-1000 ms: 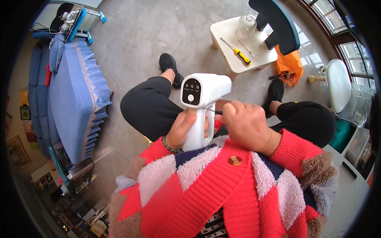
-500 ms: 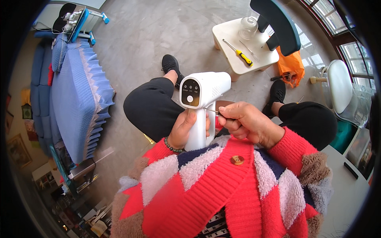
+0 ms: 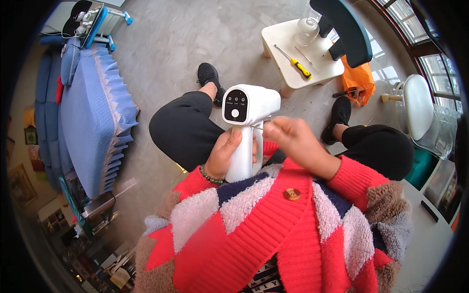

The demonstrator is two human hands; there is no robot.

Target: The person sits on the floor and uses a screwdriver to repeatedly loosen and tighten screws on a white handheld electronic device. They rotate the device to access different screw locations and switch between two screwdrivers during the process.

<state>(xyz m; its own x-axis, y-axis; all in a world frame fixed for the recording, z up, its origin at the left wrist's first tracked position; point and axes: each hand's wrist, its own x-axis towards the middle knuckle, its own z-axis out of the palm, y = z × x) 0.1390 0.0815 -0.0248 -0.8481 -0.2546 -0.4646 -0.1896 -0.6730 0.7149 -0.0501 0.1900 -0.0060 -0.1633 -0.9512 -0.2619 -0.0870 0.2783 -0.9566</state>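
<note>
A white pistol-shaped device [image 3: 251,105] with a black panel of round buttons stands upright at my lap. My left hand [image 3: 220,156] is closed round its handle. My right hand [image 3: 298,141] is closed on a small screwdriver [image 3: 259,128], whose thin metal shaft meets the device just under its head; the tool's grip is hidden by my fingers. On a white-seated chair [image 3: 277,34] beyond my feet lie a yellow-and-black screwdriver [image 3: 300,67], a thin metal tool [image 3: 308,59] and a clear round container [image 3: 307,31].
A blue quilted-covered piece of furniture [image 3: 88,122] runs along the left. An orange bag [image 3: 358,83] lies on the floor behind the chair. A white seat [image 3: 417,107] stands at the right by the window, and a pale tabletop [image 3: 422,249] is at lower right.
The device has risen slightly in view. My right hand has moved up and turned, with its fingers now covering the dark screwdriver grip seen earlier.
</note>
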